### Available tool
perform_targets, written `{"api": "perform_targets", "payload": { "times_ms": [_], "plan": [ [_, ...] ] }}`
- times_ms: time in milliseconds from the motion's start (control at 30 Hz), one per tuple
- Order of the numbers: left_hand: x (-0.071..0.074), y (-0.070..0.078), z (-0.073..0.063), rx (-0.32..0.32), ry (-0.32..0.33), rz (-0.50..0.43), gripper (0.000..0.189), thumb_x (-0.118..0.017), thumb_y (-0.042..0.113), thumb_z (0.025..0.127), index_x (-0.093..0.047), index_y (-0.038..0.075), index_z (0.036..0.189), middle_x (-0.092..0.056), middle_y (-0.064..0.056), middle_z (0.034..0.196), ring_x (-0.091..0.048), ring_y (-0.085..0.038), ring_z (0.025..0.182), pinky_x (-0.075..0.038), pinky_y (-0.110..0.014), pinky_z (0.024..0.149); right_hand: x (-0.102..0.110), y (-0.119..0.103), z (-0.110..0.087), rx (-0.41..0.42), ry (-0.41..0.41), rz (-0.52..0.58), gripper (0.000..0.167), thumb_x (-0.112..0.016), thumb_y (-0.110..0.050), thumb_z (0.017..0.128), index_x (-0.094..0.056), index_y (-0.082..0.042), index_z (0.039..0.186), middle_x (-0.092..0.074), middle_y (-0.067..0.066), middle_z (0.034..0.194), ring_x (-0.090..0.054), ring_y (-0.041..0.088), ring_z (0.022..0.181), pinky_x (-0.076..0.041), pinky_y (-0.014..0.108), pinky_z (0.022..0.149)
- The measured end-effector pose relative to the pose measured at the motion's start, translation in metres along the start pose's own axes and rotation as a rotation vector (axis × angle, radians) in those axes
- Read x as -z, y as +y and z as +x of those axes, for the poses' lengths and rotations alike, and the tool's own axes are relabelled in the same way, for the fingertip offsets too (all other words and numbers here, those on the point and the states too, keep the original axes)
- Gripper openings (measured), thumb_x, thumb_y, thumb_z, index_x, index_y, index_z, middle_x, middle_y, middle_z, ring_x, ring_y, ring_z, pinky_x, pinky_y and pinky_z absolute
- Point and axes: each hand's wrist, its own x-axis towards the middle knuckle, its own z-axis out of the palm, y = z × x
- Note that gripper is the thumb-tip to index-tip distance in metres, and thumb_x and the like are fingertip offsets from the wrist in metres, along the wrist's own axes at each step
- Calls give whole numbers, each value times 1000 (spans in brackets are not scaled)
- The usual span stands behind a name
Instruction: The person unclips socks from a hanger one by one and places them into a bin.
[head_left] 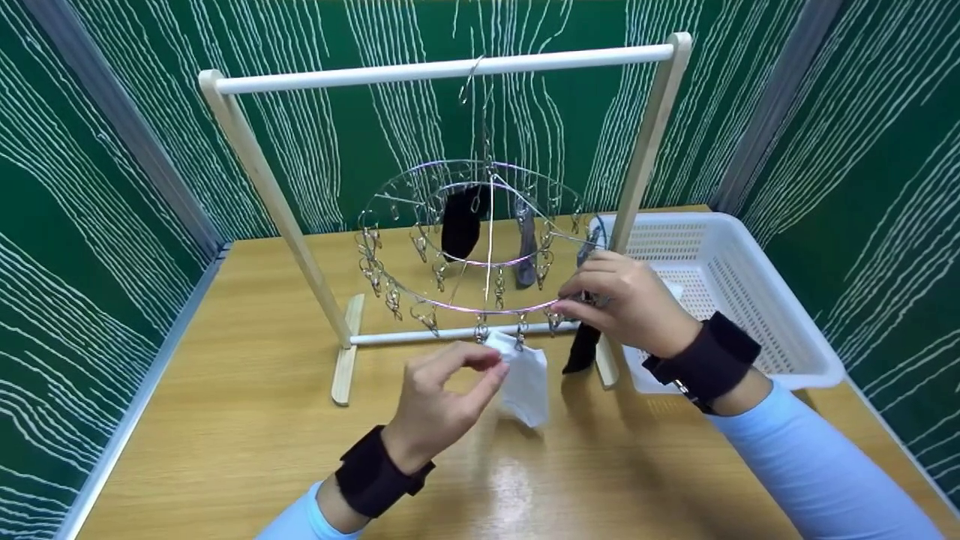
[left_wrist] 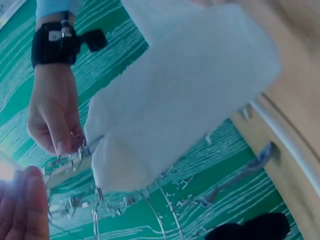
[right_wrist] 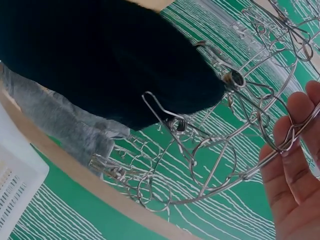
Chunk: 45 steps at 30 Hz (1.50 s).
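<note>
My right hand (head_left: 626, 300) grips the outer ring of a round metal clip hanger (head_left: 450, 306), its fingers (right_wrist: 295, 160) against the wire. A white sock (head_left: 525, 386) hangs from clips at the front of the ring; in the left wrist view it fills the middle. My left hand (head_left: 450, 390) is beside the sock's upper left corner, thumb and index fingertips close together. In the left wrist view its fingers (left_wrist: 30, 205) are apart from the cloth. A black sock (right_wrist: 100, 60) hangs just below my right hand.
The hanger's hook (head_left: 471, 79) sits on the white bar (head_left: 360, 79) of a wooden stand. Another black sock (head_left: 463, 225) and a grey sock (head_left: 526, 251) hang at the back. A white plastic basket (head_left: 780, 292) stands at right on the wooden table (head_left: 225, 420).
</note>
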Motion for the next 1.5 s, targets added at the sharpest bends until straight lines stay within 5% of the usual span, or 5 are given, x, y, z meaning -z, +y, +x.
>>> {"api": "perform_targets", "payload": {
  "times_ms": [333,567,833,1067,1500],
  "plan": [
    [-9,-2,1,167,-98,97,31,-85,-1,88,-75,-8,117,-80,-20,116,-79,-32,112,-64,-40,102,-4,-11,6,13,31,-50,17,-93,-17,84,-79,-6,84,-75,5,75,-59,19,69,-48,32,62],
    [-11,-5,6,288,-109,116,32,-83,4,93,-69,-5,121,-79,-17,117,-77,-28,109,-63,-42,100,-5,-14,8,15,40,-60,18,-92,-19,84,-79,-7,84,-75,4,74,-59,19,68,-48,32,61],
    [-10,-10,10,360,-242,103,46,-73,14,103,-63,-11,139,-76,-23,124,-75,-30,112,-62,-46,104,-5,-16,7,6,35,-54,18,-93,-20,84,-79,-8,82,-75,4,74,-59,18,68,-48,32,60],
    [-9,-14,12,401,-295,33,38,-67,13,106,-66,-12,135,-72,-28,135,-70,-39,129,-56,-50,113,-6,-17,6,4,35,-44,18,-93,-20,84,-79,-8,83,-75,3,75,-59,18,68,-48,32,60],
    [-11,-10,21,456,-239,-45,16,-81,14,98,-80,-1,105,-83,-11,98,-79,-22,88,-65,-35,85,-6,-15,5,14,39,-51,18,-92,-20,84,-79,-8,85,-76,4,76,-57,17,67,-47,32,59]
  ]
}}
